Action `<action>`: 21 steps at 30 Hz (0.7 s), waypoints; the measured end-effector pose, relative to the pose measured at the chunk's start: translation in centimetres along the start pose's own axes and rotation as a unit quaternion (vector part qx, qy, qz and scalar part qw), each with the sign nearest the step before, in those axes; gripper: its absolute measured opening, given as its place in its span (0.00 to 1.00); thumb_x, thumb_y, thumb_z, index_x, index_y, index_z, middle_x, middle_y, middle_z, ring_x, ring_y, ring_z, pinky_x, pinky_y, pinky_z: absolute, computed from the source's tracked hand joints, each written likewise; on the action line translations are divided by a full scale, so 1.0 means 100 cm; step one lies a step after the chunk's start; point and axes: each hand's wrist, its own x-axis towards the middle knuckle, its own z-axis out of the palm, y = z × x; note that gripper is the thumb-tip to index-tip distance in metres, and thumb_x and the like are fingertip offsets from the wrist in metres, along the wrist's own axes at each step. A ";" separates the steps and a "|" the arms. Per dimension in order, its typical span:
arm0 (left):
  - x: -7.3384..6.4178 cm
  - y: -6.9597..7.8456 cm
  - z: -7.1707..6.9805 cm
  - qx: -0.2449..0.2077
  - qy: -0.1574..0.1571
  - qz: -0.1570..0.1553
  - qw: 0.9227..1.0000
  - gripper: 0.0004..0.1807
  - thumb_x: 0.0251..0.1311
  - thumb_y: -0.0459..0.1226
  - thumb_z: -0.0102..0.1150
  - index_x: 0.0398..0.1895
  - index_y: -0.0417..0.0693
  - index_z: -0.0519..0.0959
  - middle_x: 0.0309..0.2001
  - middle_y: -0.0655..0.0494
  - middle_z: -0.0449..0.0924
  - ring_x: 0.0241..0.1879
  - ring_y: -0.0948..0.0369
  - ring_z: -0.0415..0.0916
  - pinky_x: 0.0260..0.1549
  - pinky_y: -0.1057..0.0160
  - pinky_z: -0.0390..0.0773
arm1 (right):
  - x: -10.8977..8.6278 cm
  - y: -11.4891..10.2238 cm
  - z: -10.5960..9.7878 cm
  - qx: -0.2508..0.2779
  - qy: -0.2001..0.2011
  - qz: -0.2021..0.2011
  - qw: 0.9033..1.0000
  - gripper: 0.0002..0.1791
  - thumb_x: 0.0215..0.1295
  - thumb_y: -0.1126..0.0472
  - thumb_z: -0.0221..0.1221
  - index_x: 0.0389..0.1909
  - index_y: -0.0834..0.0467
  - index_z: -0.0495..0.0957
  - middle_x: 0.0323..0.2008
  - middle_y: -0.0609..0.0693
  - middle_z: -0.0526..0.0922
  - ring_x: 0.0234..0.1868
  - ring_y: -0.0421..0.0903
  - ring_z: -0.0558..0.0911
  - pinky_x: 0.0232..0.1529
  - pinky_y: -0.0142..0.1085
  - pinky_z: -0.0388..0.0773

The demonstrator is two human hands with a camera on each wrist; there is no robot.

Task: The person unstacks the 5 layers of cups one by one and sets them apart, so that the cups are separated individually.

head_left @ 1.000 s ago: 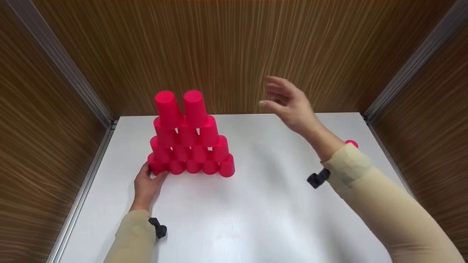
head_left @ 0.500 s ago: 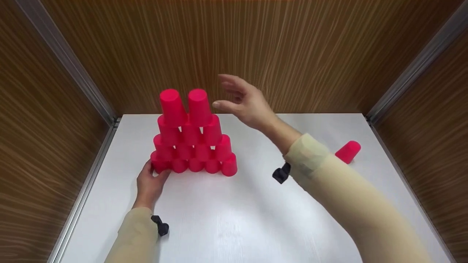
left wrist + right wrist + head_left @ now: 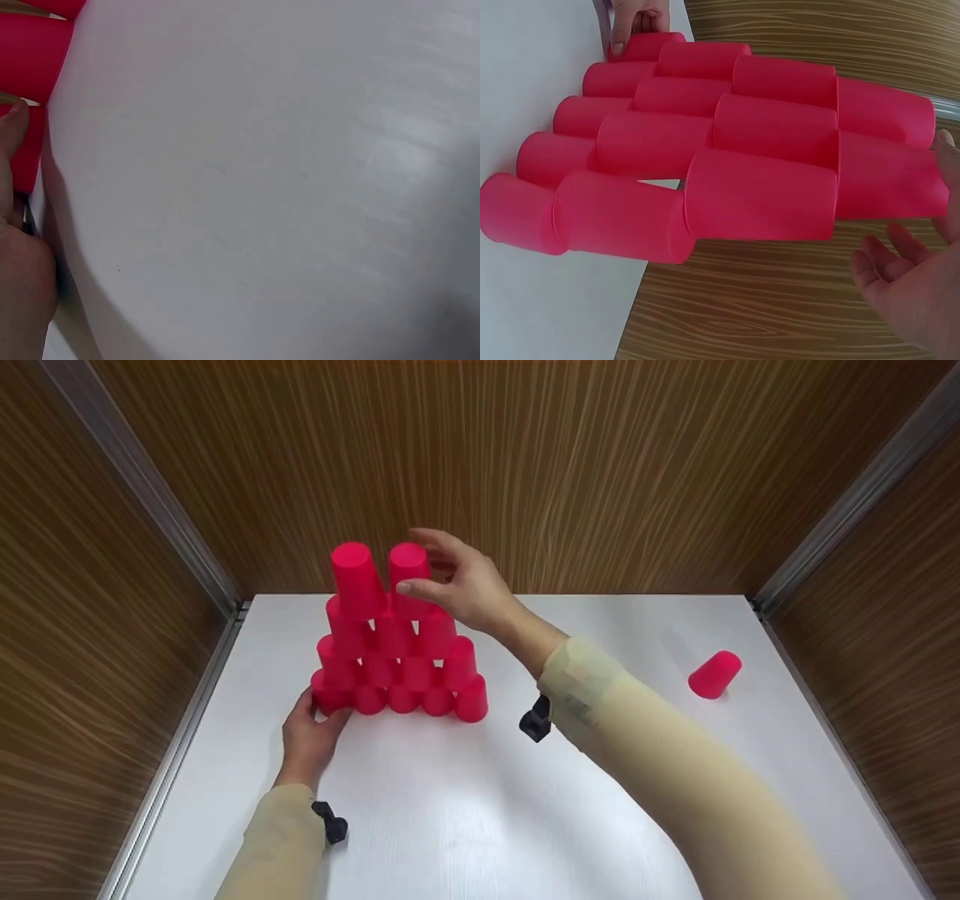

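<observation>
Pink plastic cups stand upside down in a stepped pyramid at the left of the white table, with two cups in the top row. My left hand (image 3: 309,739) grips the leftmost bottom cup (image 3: 330,701), thumb in front and fingers at its far side. My right hand (image 3: 469,585) is beside the top right cup (image 3: 409,562), its thumb across the front and its fingers behind. In the right wrist view, the right fingers (image 3: 889,259) are spread apart from that cup; the thumb is near its base. The top left cup (image 3: 358,581) stands untouched.
One loose pink cup (image 3: 715,675) lies tilted on its side at the right of the white table (image 3: 450,825). Wood-patterned panels (image 3: 600,472) with metal edge strips close off the back and both sides.
My right hand has moved left from above the table's middle to the top right cup. The loose cup has come out from behind the right sleeve. My left hand keeps its grip.
</observation>
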 end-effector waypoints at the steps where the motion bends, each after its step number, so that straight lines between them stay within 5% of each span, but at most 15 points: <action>1: 0.000 0.000 0.000 0.001 -0.001 0.000 1.000 0.47 0.70 0.49 0.70 0.86 0.55 0.56 0.82 0.51 0.59 0.83 0.51 0.53 0.76 0.51 0.64 | 0.000 0.000 0.001 0.004 -0.001 0.001 1.000 0.42 0.66 0.51 0.74 0.79 0.47 0.67 0.66 0.45 0.79 0.63 0.42 0.80 0.59 0.35 0.82; 21: 0.002 0.002 0.001 0.011 -0.002 0.007 1.000 0.44 0.70 0.47 0.69 0.85 0.53 0.59 0.81 0.49 0.62 0.82 0.50 0.55 0.77 0.49 0.64 | 0.002 0.003 0.007 0.018 0.011 -0.003 1.000 0.39 0.69 0.58 0.72 0.78 0.48 0.68 0.61 0.49 0.80 0.59 0.46 0.81 0.55 0.36 0.84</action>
